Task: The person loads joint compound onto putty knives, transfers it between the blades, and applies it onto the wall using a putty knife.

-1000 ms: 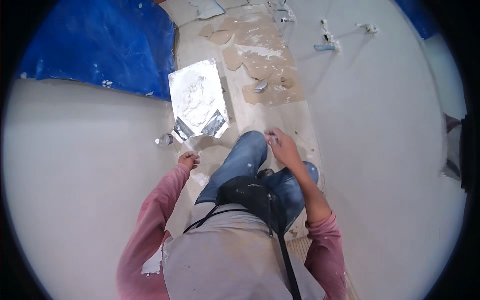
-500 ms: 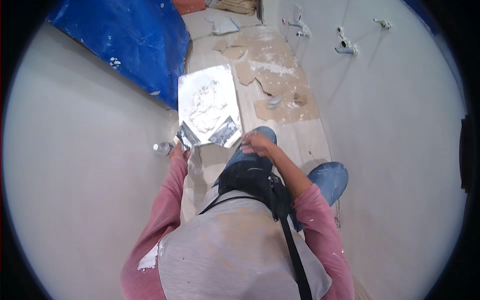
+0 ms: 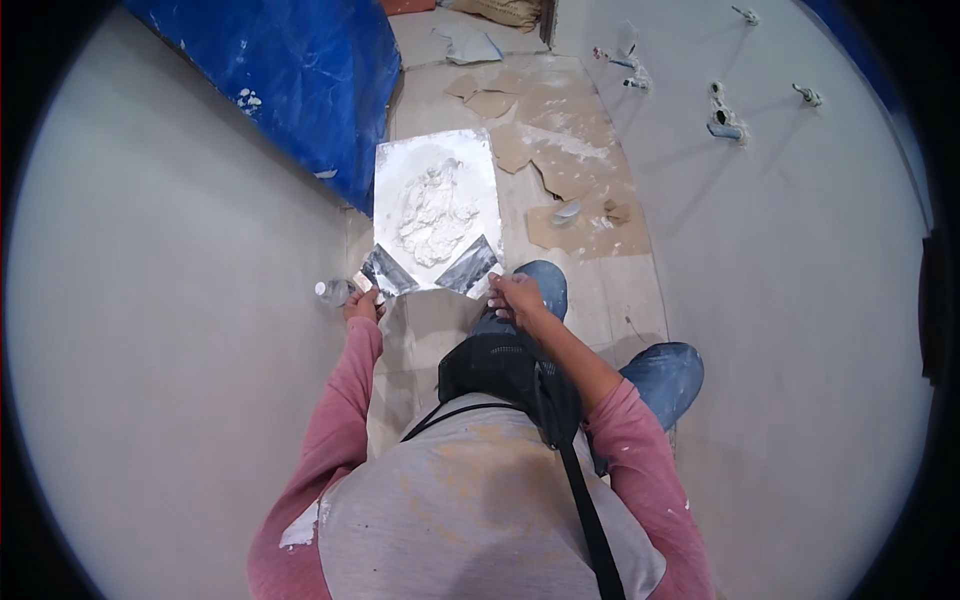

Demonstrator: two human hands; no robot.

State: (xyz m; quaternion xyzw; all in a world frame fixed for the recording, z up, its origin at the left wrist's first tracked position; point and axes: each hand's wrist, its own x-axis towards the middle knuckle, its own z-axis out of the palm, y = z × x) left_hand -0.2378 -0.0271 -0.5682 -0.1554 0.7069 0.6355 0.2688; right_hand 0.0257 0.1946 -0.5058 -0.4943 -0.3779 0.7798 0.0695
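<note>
A white board (image 3: 490,190) lies on the floor ahead, bearing a lumpy heap of white wet paste (image 3: 437,215). Over its near left corner rests a wide-bladed scraper (image 3: 392,270), its grip end pinched in my left hand (image 3: 364,305). My right hand (image 3: 517,298) closes on the end of a second scraper (image 3: 466,268), angled over the near right corner. Both blades are shiny metal with dark reflections, tilted toward each other in front of the heap. The fingers partly hide the scrapers' grip ends.
A clear plastic bottle (image 3: 333,292) stands beside my left hand. Blue sheeting (image 3: 290,90) hangs at the far left. Torn brown cardboard (image 3: 590,215) covers floor at right. Pipe stubs (image 3: 725,130) jut from the right wall. My bent knees (image 3: 665,380) are close by.
The view has shifted slightly, so the board sits further right in the picture. My left hand has eased a little outward from the board; both hands keep their scrapers.
</note>
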